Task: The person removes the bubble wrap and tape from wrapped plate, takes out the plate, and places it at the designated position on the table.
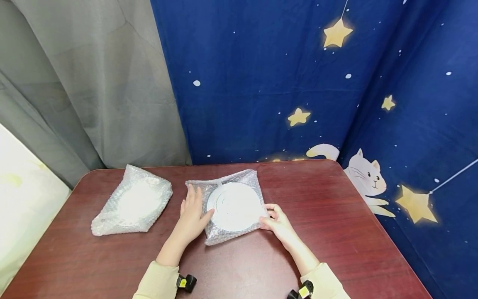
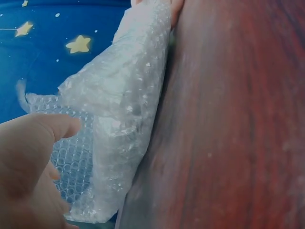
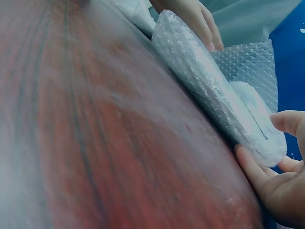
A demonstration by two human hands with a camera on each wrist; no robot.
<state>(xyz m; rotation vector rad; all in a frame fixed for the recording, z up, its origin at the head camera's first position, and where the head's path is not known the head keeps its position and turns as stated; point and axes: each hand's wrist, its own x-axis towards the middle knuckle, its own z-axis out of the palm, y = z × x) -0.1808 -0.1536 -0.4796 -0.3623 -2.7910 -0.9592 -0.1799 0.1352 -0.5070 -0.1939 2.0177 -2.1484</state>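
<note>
A round white plate (image 1: 239, 206) lies in clear bubble wrap (image 1: 216, 238) on the table, near the middle in the head view. My right hand (image 1: 278, 224) grips the wrapped plate at its right edge, thumb on the near side. In the right wrist view, that hand's fingers (image 3: 255, 169) take hold around the wrapped edge. Over the left part of the wrap, my left hand (image 1: 192, 218) lies with fingers extended and thumb toward the plate. The left wrist view shows the left thumb (image 2: 64, 126) beside a loose flap of bubble wrap (image 2: 71, 162).
A second bubble-wrapped bundle (image 1: 138, 203) with something pale inside sits on the left of the reddish-brown table (image 1: 317, 199). Behind the table's far edge hang a grey curtain (image 1: 112, 83) and a blue curtain (image 1: 254, 83) with stars.
</note>
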